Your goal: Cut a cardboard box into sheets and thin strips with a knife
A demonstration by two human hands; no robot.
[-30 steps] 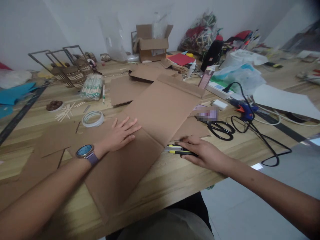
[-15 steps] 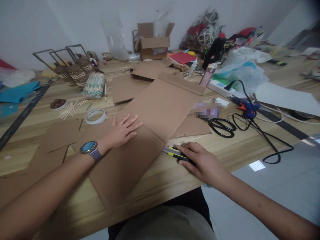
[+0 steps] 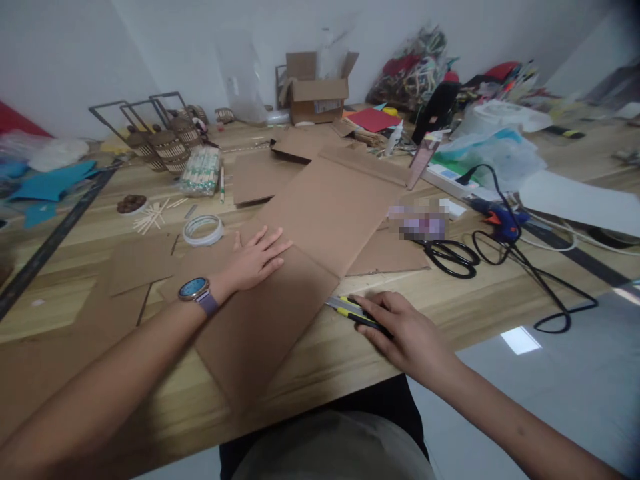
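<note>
My left hand (image 3: 257, 260) lies flat on a large folded sheet of cardboard (image 3: 265, 320), its fingers spread near the crease. On that wrist is a watch (image 3: 195, 289). My right hand (image 3: 395, 327) is closed around a yellow-and-black utility knife (image 3: 353, 311), held low over the table just off the sheet's right edge. The blade points left toward the cardboard and appears apart from it. Beyond the crease, the sheet's far panel (image 3: 335, 200) rests over other cardboard pieces.
A roll of tape (image 3: 203, 231) and scattered wooden sticks (image 3: 151, 217) lie left of the sheet. Black-handled scissors (image 3: 453, 259) and a blue glue gun (image 3: 505, 227) with its looping cord are on the right. An open cardboard box (image 3: 319, 99) stands at the back.
The knife's blade tip has come away from the cardboard's corner near the crease, shifting slightly toward me along the edge. My left hand stays flat on the sheet. The whole view has shifted slightly.
</note>
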